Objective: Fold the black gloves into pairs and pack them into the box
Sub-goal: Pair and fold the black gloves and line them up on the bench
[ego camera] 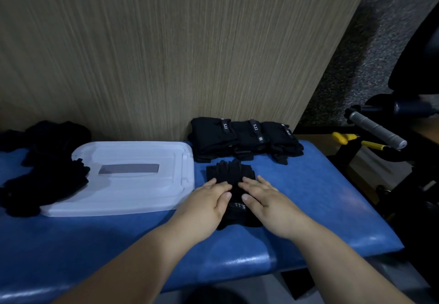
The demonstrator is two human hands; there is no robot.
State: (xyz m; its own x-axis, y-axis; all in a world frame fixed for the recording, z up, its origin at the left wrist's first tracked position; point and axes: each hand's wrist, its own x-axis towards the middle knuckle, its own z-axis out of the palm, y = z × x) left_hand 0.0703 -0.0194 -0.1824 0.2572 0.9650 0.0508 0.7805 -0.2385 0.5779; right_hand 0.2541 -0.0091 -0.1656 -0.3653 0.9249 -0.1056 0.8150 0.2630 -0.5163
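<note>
Left hand: flat, fingers straight, pressing gloves.
Right hand: flat, pressing the same gloves.
Gloves: on blue bench, just right of white box.
Folded pairs: behind them.
Loose pile: left of box.

Both bare forearms reach forward from below and converge. The left hand and right hand lie palm down side by side, fingers straight and held together, thumbs turned inward, their tips near each other but apart.
</note>
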